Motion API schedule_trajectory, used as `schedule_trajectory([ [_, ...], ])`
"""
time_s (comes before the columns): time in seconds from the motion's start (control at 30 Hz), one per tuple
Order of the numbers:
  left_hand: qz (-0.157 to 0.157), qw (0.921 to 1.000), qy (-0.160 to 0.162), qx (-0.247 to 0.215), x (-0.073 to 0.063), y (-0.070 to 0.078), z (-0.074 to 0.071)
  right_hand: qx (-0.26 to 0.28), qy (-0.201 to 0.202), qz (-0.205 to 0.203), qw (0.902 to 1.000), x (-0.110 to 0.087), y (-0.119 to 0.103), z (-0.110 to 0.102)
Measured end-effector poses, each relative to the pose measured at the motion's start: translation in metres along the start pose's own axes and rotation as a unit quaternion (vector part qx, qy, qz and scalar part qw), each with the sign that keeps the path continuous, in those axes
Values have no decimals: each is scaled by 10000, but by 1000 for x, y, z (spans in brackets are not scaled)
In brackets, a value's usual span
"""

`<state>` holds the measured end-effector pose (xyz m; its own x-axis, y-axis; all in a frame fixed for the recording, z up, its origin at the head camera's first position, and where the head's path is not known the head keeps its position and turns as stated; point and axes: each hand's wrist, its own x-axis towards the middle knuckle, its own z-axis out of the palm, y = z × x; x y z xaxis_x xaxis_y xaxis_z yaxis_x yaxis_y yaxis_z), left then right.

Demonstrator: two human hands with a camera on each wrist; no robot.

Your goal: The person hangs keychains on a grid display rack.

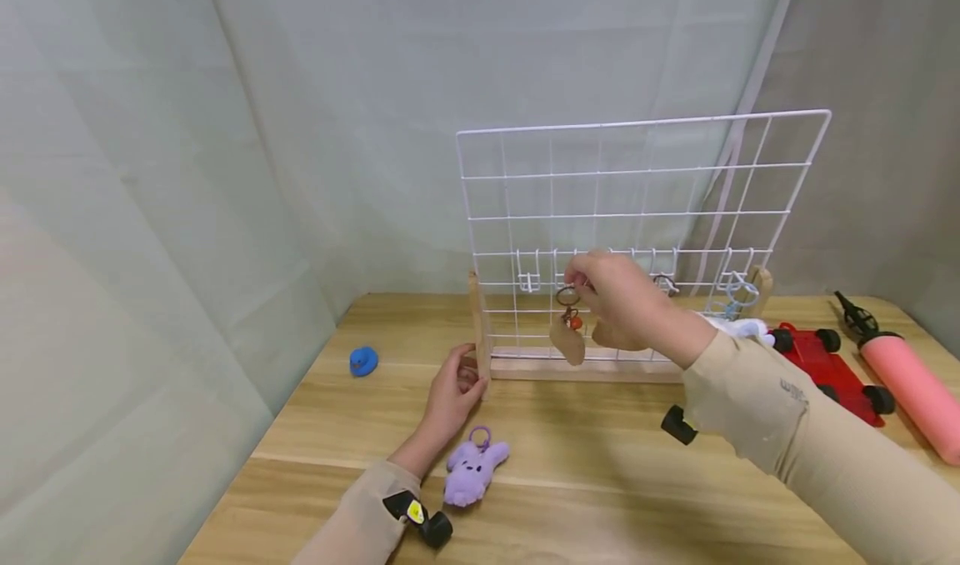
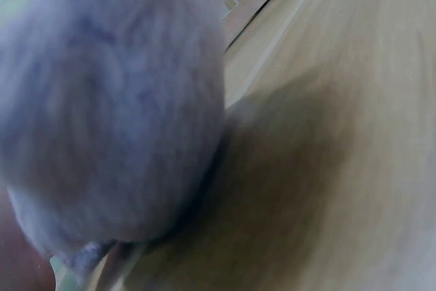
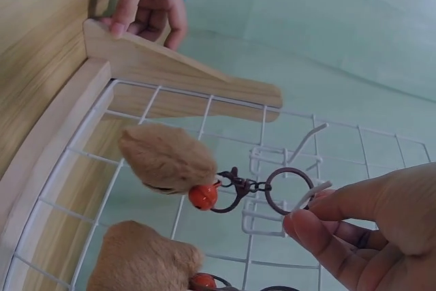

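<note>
My right hand (image 1: 618, 290) pinches the dark metal ring (image 3: 289, 191) of a brown plush keychain (image 3: 167, 158) in front of the white wire grid (image 1: 645, 122). The ring is around a white hook (image 3: 317, 192), and an orange bell (image 3: 203, 197) hangs beside the plush. Another brown plush keychain (image 3: 139, 264) hangs next to it, partly behind the hand in the head view. My left hand (image 1: 450, 390) grips the grid's wooden side support (image 1: 478, 323), thumb on its front edge. Near that wrist lies a purple plush keychain (image 1: 472, 472), which fills much of the left wrist view.
A small blue duck (image 1: 363, 361) sits on the table at left. To the right, a light blue ring (image 1: 741, 296) hangs on the grid above something white and fluffy (image 1: 742, 327). A red toy car (image 1: 828, 369) and a pink cylinder (image 1: 911, 398) with a black top lie beyond.
</note>
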<state>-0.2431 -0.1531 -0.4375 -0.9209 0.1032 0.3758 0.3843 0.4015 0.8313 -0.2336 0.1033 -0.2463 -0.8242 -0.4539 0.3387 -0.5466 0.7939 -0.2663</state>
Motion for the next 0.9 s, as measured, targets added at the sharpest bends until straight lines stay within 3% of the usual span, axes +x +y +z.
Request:
schedule_trajectory([
  [0.23,68,9999,-47,62,-7,32,-7,85,-119,160,9998,-7,-4,-9],
  [0.5,111,9999,6,54,-9,36,-8,392,21,112,9992,-10,-7,-15],
  [0.9,75,9999,-68,-59,-7,35,-7,1162,965,-325,9880,-26,-14,-14],
])
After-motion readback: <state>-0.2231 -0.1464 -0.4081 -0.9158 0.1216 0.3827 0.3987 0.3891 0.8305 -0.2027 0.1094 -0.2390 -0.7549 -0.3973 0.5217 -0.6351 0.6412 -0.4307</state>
